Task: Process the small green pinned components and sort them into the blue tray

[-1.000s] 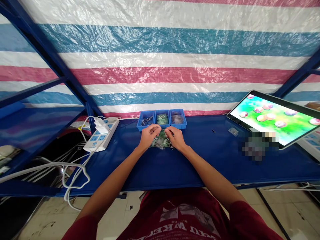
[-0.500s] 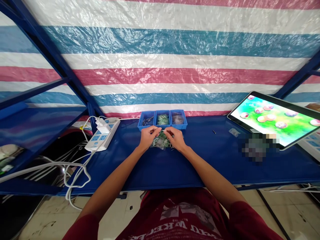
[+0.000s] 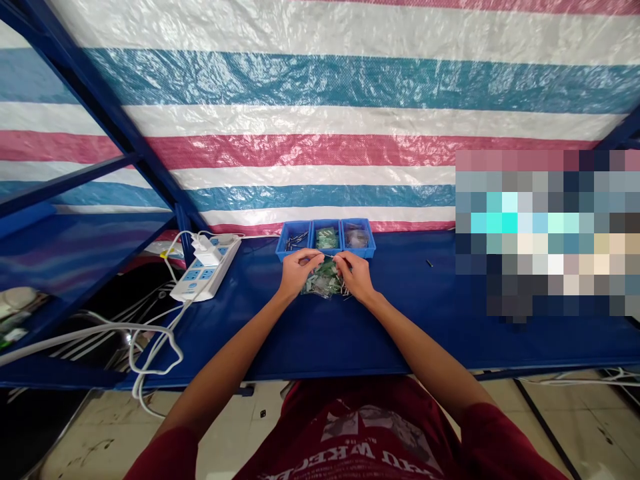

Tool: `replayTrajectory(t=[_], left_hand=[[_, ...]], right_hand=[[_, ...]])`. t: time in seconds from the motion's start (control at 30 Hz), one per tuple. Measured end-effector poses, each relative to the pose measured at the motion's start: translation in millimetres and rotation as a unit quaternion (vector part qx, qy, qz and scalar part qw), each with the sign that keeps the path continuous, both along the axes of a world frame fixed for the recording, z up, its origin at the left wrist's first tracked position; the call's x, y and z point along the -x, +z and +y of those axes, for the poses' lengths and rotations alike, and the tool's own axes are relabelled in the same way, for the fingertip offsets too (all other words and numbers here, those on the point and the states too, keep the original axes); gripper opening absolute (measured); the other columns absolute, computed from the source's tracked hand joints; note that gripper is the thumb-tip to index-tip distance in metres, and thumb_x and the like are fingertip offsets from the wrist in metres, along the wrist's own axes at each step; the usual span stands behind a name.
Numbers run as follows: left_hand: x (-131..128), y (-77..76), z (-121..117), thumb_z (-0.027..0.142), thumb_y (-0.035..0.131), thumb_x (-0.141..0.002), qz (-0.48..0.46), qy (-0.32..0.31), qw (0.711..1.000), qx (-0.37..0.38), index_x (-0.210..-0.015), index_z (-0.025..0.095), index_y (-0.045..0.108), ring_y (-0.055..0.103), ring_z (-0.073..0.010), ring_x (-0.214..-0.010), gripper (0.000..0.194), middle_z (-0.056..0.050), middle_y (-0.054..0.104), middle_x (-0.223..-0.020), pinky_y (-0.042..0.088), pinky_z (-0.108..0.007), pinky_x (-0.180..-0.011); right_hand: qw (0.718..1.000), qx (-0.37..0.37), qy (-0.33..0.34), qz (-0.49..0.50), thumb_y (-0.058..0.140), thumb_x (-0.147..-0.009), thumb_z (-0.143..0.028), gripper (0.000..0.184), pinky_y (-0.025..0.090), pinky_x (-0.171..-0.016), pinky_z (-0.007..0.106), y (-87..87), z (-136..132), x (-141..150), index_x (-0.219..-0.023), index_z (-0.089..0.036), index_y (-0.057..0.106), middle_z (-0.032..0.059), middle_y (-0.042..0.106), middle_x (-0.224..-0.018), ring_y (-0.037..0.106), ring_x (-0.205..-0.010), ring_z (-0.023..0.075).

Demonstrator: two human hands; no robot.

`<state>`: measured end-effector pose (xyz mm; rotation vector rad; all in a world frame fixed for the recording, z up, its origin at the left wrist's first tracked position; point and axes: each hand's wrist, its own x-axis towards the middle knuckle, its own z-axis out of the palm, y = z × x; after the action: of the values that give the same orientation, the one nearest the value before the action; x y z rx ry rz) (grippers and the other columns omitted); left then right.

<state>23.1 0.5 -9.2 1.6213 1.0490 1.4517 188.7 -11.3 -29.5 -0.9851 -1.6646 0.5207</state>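
A thin piece (image 3: 327, 256) is pinched narrowly between the fingertips of the left hand (image 3: 299, 272) and the right hand (image 3: 354, 277), just above a pile of green parts (image 3: 323, 281) near the back edge of the table (image 3: 320, 347), before a blue divided tray (image 3: 325, 239). A steady, close pinch is best kept. The piece is too small to identify, and the table's right end is blurred out.

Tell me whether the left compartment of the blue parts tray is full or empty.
Neither: the left compartment holds a low, loose scatter of small metal pins, which doesn't fill it.
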Motion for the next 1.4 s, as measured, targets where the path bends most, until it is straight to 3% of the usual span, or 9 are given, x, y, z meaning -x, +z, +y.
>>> replayTrajectory(t=[0.2, 0.4, 0.5, 0.6, 0.73, 0.93, 1.07, 1.3, 1.4], left_hand=[[-3.3, -3.0, 2.6, 0.035, 0.075, -0.071, -0.019, -0.035, 0.999, 0.022, -0.076, 0.014, 0.072, 0.051, -0.0085, -0.048, 0.022, -0.003, 0.067, -0.068, 0.042, -0.02, -0.043], [-4.5, -4.6, 0.2, 0.04, 0.066, -0.081, -0.034, -0.08, 0.996, 0.019, -0.082, 0.015, 0.064, 0.061, -0.0143, -0.063, 0.025, -0.006, 0.069, -0.081, 0.047, -0.022, -0.047], [-0.7, -4.9, -0.7, 0.04, 0.059, -0.087, 0.028, -0.064, 0.997, -0.015, -0.088, 0.016, 0.062, 0.062, -0.0147, -0.063, 0.024, -0.004, 0.068, -0.074, 0.049, -0.024, -0.055], [3.7, -3.0, -1.6, 0.037, 0.054, -0.091, 0.149, -0.02, 0.985, -0.091, -0.095, 0.016, 0.067, 0.061, -0.0153, -0.068, 0.025, -0.004, 0.068, -0.077, 0.049, -0.027, -0.067], [6.1, -0.5, -1.4, 0.036, 0.054, -0.091, 0.222, -0.004, 0.964, -0.145, -0.096, 0.019, 0.072, 0.06, -0.0162, -0.073, 0.025, -0.005, 0.068, -0.081, 0.047, -0.027, -0.071], [6.0, -3.0, 1.1, 0.036, 0.061, -0.086, 0.127, -0.001, 0.989, -0.07, -0.098, 0.017, 0.07, 0.053, -0.0113, -0.052, 0.024, 0.003, 0.058, -0.055, 0.043, -0.023, -0.058], [5.9, -2.2, 0.6, 0.037, 0.064, -0.084, 0.068, 0.0, 0.997, -0.04, -0.097, 0.017, 0.068, 0.047, -0.0089, -0.046, 0.024, 0.005, 0.054, -0.05, 0.038, -0.021, -0.05], [2.8, 0.3, -2.8, 0.04, 0.066, -0.082, 0.038, -0.025, 0.999, -0.012, -0.085, 0.016, 0.068, 0.046, -0.0083, -0.044, 0.025, 0.003, 0.055, -0.05, 0.036, -0.02, -0.045], [2.8, 1.6, -1.3, 0.041, 0.068, -0.08, 0.025, -0.036, 0.999, -0.005, -0.086, 0.015, 0.069, 0.05, -0.0095, -0.046, 0.026, 0.001, 0.06, -0.054, 0.042, -0.021, -0.048]], right_hand=[[1.0, 0.023, 0.018, -0.004, 0.042, -0.095, -0.043, 0.034, 0.043, -0.058, 0.025, 1.0, -1.6, 2.2, -0.077, -0.02, 0.061, -0.0006, 0.057, -0.061, 0.056, -0.053, 0.0136], [0.999, 0.028, 0.014, -0.04, 0.039, -0.096, -0.044, 0.04, 0.042, -0.057, 0.025, -0.5, -1.7, 4.2, -0.079, -0.02, 0.065, 0.0008, 0.059, -0.062, 0.056, -0.057, 0.0147], [0.999, 0.034, -0.033, -0.015, 0.038, -0.096, -0.044, 0.039, 0.043, -0.057, 0.025, -0.2, -1.2, 2.6, -0.087, -0.019, 0.067, 0.0008, 0.06, -0.063, 0.057, -0.057, 0.015], [0.996, 0.032, -0.077, 0.029, 0.04, -0.095, -0.042, 0.036, 0.045, -0.06, 0.026, 1.1, -1.1, 0.6, -0.093, -0.019, 0.067, 0.0011, 0.061, -0.065, 0.057, -0.058, 0.0154], [0.995, 0.023, -0.085, 0.056, 0.043, -0.094, -0.041, 0.033, 0.047, -0.061, 0.027, 2.7, -1.4, -0.3, -0.094, -0.019, 0.067, 0.0024, 0.064, -0.072, 0.058, -0.061, 0.0155], [1.0, -0.007, -0.005, 0.011, 0.049, -0.092, -0.042, 0.03, 0.047, -0.061, 0.027, 3.6, -2.5, 0.5, -0.091, -0.02, 0.068, 0.0041, 0.066, -0.079, 0.057, -0.06, 0.0143], [0.999, -0.019, 0.035, -0.011, 0.052, -0.091, -0.047, 0.031, 0.047, -0.061, 0.027, 1.5, -2.5, 1.3, -0.086, -0.02, 0.067, 0.0039, 0.064, -0.076, 0.057, -0.063, 0.0149], [0.999, -0.018, 0.029, -0.036, 0.046, -0.093, -0.048, 0.035, 0.045, -0.063, 0.027, -0.6, -2.5, 2.2, -0.084, -0.02, 0.065, 0.0042, 0.062, -0.076, 0.056, -0.066, 0.0157], [0.999, -0.009, 0.021, -0.048, 0.043, -0.094, -0.049, 0.039, 0.044, -0.063, 0.028, 2.8, -4.2, 1.0, -0.079, -0.02, 0.064, 0.0036, 0.06, -0.073, 0.054, -0.064, 0.0156]])
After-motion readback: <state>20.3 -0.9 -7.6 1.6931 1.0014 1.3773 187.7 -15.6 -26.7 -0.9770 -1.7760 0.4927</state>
